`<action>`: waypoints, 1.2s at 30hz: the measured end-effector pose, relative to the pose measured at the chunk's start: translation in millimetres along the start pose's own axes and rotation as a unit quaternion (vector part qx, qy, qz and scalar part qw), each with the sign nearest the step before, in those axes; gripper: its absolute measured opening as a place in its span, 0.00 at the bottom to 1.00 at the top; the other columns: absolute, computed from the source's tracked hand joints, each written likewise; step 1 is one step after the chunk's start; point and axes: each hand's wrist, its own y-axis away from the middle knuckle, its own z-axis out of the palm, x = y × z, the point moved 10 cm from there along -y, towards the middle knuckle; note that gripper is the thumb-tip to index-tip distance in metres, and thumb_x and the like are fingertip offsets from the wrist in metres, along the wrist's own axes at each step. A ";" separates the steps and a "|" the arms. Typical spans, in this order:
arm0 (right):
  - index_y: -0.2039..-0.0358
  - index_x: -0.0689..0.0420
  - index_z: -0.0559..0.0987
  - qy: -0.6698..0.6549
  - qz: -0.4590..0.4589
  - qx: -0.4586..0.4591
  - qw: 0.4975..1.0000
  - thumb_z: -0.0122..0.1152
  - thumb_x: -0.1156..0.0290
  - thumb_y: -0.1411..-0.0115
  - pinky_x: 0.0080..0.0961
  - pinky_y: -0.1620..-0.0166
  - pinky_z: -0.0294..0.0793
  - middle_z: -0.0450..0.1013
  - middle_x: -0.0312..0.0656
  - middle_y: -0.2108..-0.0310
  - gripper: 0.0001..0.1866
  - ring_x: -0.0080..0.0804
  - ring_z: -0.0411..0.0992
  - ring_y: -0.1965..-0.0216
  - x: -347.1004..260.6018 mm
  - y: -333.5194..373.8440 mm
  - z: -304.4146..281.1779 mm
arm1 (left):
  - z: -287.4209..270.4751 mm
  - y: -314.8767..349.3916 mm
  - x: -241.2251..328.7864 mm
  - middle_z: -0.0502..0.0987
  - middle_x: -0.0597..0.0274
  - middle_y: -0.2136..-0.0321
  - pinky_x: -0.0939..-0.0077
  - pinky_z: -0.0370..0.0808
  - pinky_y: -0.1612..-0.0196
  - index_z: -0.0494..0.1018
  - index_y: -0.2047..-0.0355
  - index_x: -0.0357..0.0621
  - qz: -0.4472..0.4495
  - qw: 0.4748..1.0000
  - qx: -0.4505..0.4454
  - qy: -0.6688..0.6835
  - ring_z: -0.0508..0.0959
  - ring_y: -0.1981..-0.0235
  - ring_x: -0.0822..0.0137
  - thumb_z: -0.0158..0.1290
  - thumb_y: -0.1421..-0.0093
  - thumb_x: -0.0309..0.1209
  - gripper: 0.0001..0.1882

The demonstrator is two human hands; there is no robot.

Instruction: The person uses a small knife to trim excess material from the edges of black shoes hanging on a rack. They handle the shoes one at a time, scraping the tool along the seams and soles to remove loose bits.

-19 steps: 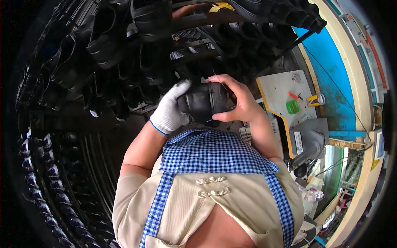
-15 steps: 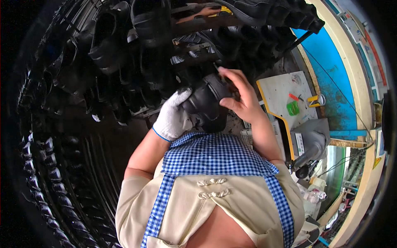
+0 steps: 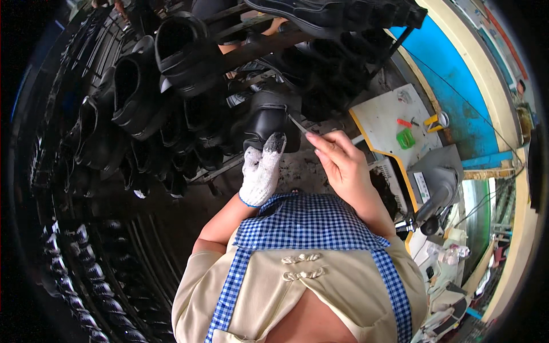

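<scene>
Shoe held at centre frame, thin tool at its edge.

My gloved left hand (image 3: 261, 170) props the black shoe (image 3: 266, 121) from below, its grip closed against the heel just above centre. My bare right hand (image 3: 342, 163) pinches a thin tool (image 3: 297, 123), tip at the shoe's right edge. I judge it best to brace the shoe firmly and work the tip in short, light strokes. Racked shoes (image 3: 143, 86) fill the upper left; a bench (image 3: 384, 120) sits right.

Black shoe (image 3: 264, 117); white knitted glove (image 3: 260, 171) with dirty grey fingertips and blue cuff; blue-and-white checked apron (image 3: 309, 223); beige shirt (image 3: 309, 291); blue wall (image 3: 452, 86); white yellow-edged tabletop (image 3: 383, 123).
</scene>
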 end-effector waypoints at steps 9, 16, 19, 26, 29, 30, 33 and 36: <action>0.48 0.53 0.78 0.055 0.013 0.056 0.997 0.61 0.82 0.42 0.28 0.70 0.75 0.72 0.43 0.65 0.21 0.36 0.75 0.71 5.1 7.5 -9.9 | 39.8 4.8 -28.9 0.74 0.60 0.49 0.78 0.71 0.48 0.67 0.43 0.38 -0.084 0.969 -0.069 0.223 0.75 0.52 0.70 0.52 0.34 0.27 0.20; 0.48 0.55 0.78 0.088 0.043 0.036 0.994 0.59 0.82 0.41 0.29 0.69 0.75 0.71 0.44 0.66 0.20 0.37 0.75 0.72 6.5 10.4 -8.4 | 44.9 -3.1 -7.5 0.78 0.65 0.68 0.79 0.71 0.67 0.77 0.55 0.38 -0.068 0.993 -0.029 0.091 0.74 0.70 0.75 0.53 0.33 0.32 0.12; 0.47 0.55 0.77 0.085 0.051 0.043 0.994 0.59 0.81 0.40 0.30 0.69 0.75 0.70 0.45 0.66 0.19 0.38 0.74 0.72 7.6 9.1 -8.0 | 47.9 -5.0 -6.2 0.77 0.67 0.72 0.78 0.69 0.71 0.77 0.57 0.38 -0.042 0.995 -0.010 0.095 0.71 0.75 0.76 0.52 0.32 0.33 0.11; 0.48 0.57 0.76 0.023 0.000 0.158 0.987 0.59 0.75 0.38 0.33 0.70 0.74 0.72 0.47 0.67 0.17 0.42 0.74 0.72 35.7 -14.2 -25.4 | 70.1 1.0 6.0 0.76 0.59 0.53 0.75 0.72 0.49 0.69 0.45 0.38 -0.053 0.982 -0.112 0.145 0.76 0.53 0.69 0.50 0.32 0.30 0.17; 0.51 0.59 0.77 -0.035 0.061 0.134 0.988 0.64 0.74 0.40 0.29 0.71 0.74 0.73 0.45 0.71 0.16 0.36 0.75 0.73 45.8 -11.7 -29.7 | 71.4 2.5 -18.0 0.73 0.58 0.47 0.70 0.69 0.41 0.66 0.42 0.39 -0.078 0.955 -0.172 0.230 0.73 0.47 0.67 0.48 0.31 0.30 0.19; 0.51 0.58 0.78 -0.046 0.083 0.119 0.988 0.65 0.73 0.41 0.28 0.71 0.74 0.73 0.44 0.72 0.16 0.35 0.75 0.74 47.7 -10.4 -29.4 | 69.1 3.9 -16.7 0.72 0.57 0.46 0.69 0.68 0.39 0.66 0.41 0.38 -0.081 0.950 -0.189 0.234 0.72 0.46 0.67 0.48 0.31 0.29 0.19; 0.54 0.58 0.81 0.013 -0.017 0.070 0.997 0.68 0.77 0.46 0.20 0.70 0.73 0.74 0.40 0.73 0.17 0.28 0.75 0.74 37.9 -14.1 -35.5 | 70.4 8.4 -14.0 0.70 0.56 0.43 0.68 0.67 0.38 0.65 0.41 0.37 -0.097 0.937 -0.216 0.256 0.71 0.44 0.65 0.46 0.31 0.27 0.19; 0.60 0.56 0.81 0.062 -0.109 0.072 0.989 0.68 0.79 0.51 0.26 0.73 0.74 0.72 0.38 0.71 0.16 0.34 0.75 0.73 19.8 -19.6 -36.1 | 69.3 11.1 -15.9 0.70 0.56 0.43 0.69 0.67 0.39 0.66 0.41 0.37 -0.103 0.937 -0.232 0.242 0.71 0.44 0.66 0.45 0.31 0.26 0.18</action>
